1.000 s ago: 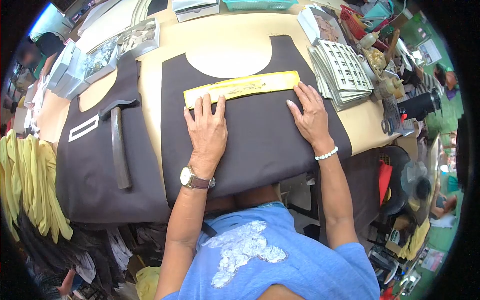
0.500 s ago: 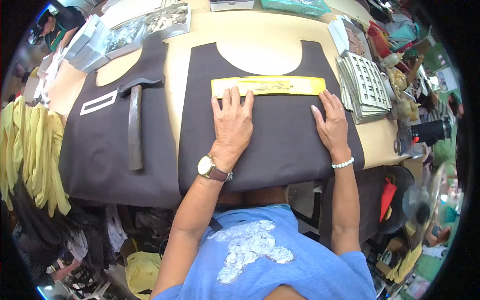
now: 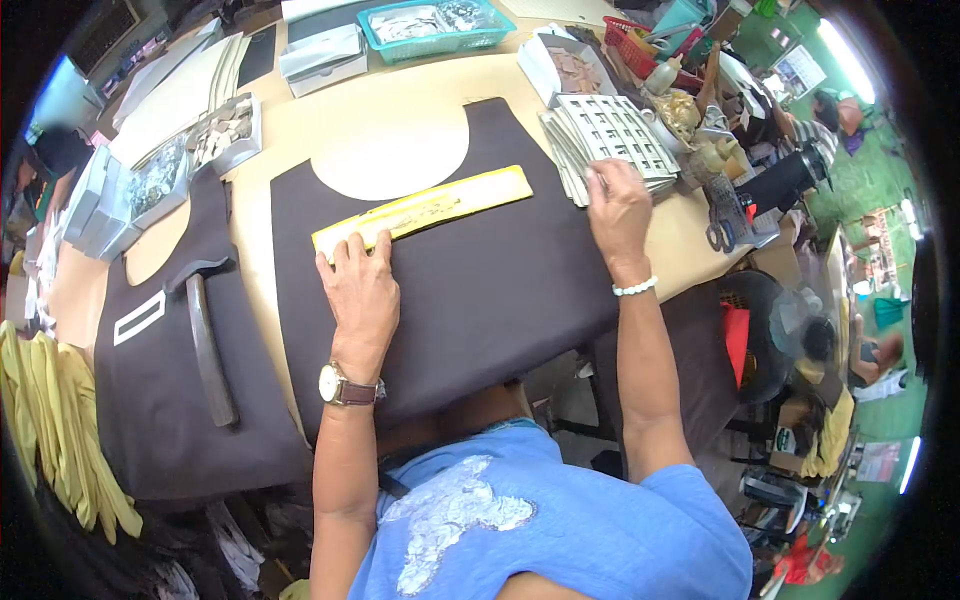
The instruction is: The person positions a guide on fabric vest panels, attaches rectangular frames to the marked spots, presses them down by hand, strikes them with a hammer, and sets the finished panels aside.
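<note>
A yellow rectangular strip with dark smudges lies on a dark brown apron-shaped piece of fabric, below its curved neckline. The fingertips of my left hand rest flat on the strip's lower left end. My right hand is over the front edge of a stack of pale sheets printed with dark marks. Its thumb and fingers are pinched together; what they hold, if anything, cannot be made out. A hammer and a white rectangular frame lie on a second dark piece at left.
A teal basket and white boxes of small parts stand along the table's back and left. Scissors are at the right edge. Yellow cloths hang at far left. Another person is at the upper left.
My right hand has left the right end of the yellow strip, moved to the sheet stack and closed its fingers. My left hand stays on the strip. The view has turned to the right.
</note>
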The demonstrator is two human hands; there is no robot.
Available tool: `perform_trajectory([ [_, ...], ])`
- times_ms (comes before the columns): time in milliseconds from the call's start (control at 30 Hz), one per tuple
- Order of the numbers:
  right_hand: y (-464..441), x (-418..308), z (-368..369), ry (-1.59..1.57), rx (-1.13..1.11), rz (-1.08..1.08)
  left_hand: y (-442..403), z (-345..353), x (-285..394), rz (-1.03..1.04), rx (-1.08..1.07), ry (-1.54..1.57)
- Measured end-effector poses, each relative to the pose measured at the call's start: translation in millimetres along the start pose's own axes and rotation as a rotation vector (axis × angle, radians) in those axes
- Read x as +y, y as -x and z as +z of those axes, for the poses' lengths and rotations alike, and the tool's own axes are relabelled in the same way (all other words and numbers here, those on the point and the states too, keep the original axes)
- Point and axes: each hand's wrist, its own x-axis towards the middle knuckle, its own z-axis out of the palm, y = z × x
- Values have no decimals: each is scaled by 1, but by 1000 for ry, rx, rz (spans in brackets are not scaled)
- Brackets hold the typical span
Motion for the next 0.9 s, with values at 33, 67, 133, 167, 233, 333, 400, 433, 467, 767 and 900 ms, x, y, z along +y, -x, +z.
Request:
perform_trajectory([
  [33, -1, 9, -6, 68, 31, 64, -3, -5, 0, -4, -45, -4],
  [67, -1, 17, -10, 135, 62, 128, -6, -9, 0, -8, -90, -8],
  [133, -6, 29, -13, 180, 84, 182, -11, -18, 0, 1, -141, -10],
  [167, -11, 33, -12, 201, 99, 210, -14, -21, 0, 7, -163, -12],
  [233, -32, 39, -7, 139, 92, 165, -21, -22, -2, 23, -187, 17],
  [333, -73, 45, 12, 125, -24, 72, -29, -27, -7, 52, -198, 56],
  [400, -99, 44, 28, 188, -113, 72, -34, -28, -10, 53, -218, 71],
  [433, -108, 42, 39, 243, -149, 112, -36, -29, -9, 45, -242, 73],
  [467, -117, 40, 47, 298, -188, 151, -37, -28, -9, 35, -268, 77],
  [767, -141, 36, 68, 230, -447, 404, -33, -25, -10, 58, -189, 81],
  [900, -145, 54, 79, 36, -424, 367, -34, -25, -9, 65, -192, 81],
])
